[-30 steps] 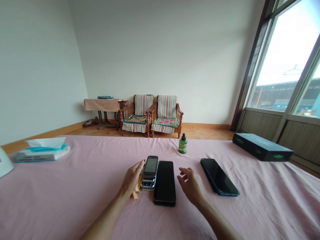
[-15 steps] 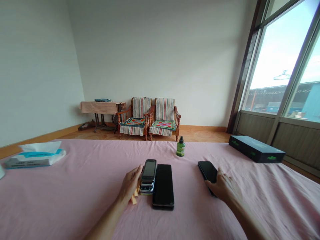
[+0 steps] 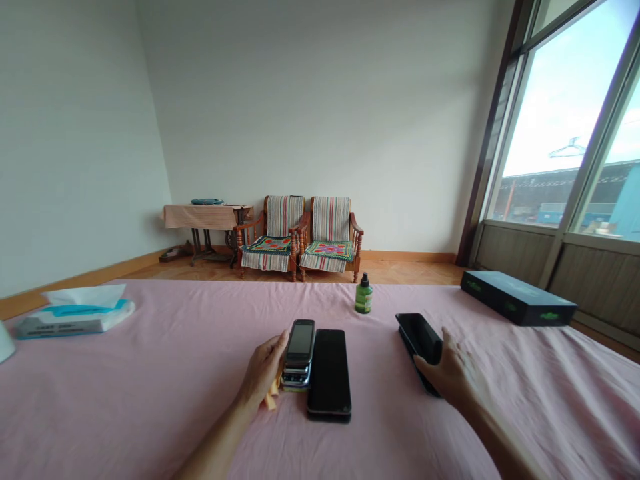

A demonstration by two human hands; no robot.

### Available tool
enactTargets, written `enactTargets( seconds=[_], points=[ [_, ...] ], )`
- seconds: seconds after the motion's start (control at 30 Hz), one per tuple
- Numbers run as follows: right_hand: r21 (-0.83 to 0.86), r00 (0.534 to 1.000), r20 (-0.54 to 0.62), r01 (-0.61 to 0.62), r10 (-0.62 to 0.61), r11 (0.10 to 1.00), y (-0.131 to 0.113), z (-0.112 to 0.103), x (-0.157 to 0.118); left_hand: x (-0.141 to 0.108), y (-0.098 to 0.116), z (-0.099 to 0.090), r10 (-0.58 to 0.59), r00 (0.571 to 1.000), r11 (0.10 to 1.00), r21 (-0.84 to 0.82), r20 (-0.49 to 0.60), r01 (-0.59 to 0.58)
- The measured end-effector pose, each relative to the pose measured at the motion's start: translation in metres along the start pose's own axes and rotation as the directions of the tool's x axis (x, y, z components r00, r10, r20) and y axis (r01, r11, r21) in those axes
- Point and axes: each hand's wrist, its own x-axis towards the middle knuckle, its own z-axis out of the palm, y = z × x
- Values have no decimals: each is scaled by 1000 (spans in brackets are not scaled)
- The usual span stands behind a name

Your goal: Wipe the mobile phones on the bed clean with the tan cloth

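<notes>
My left hand (image 3: 267,367) is closed on the left side of a stack of small old mobile phones (image 3: 301,340), thumb along the top one's edge. A yellow-orange cloth (image 3: 271,395) pokes out beneath that hand. Against the stack's right side lies a large black smartphone (image 3: 330,373), with a dark layer under its near edge. Further right, my right hand (image 3: 447,367) grips another black smartphone (image 3: 425,339) by its right side and near end, thumb at the near-left. This phone is tilted, and a second dark slab shows below its left edge. My right fingertips are partly hidden behind it.
A pink cloth (image 3: 190,413) covers the surface. A green bottle with a black cap (image 3: 364,297) stands beyond the phones. At the far left is a tissue pack (image 3: 75,317); at the far right, a black box (image 3: 517,300). Two wooden chairs (image 3: 330,230) stand by the wall.
My right hand has raised the upper black smartphone slightly and tilted it off the dark slab below. The left hand stays at the small phones. The view has shifted slightly.
</notes>
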Motion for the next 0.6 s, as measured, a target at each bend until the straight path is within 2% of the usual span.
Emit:
enactTargets(
  seconds=[0.13, 0.23, 0.3, 0.37, 0.47, 0.6],
  points=[
    [80, 994, -59, 93, -89, 992, -40, -8, -20, 1, -3, -1, 17, 999, 1000, -9, 34, -16],
    [186, 971, 55, 218, -231, 958, -78, -13, -41, 2, -6, -2, 28, 999, 999, -17, 46, -28],
    [259, 952, 155, 217, -262, 941, -101, -10, -50, 3, -8, -2, 35, 998, 999, -21, 54, -34],
    [249, 940, 222, 203, -260, 947, -119, -5, -56, 3, -10, -2, 40, 997, 999, -23, 59, -39],
    [213, 932, 255, 204, -256, 955, -136, 2, -59, 5, -13, -2, 47, 997, 999, -22, 63, -46],
    [202, 940, 208, 230, -271, 952, -141, 6, -65, 7, -16, -2, 59, 995, 998, -18, 84, -58]
  ],
)
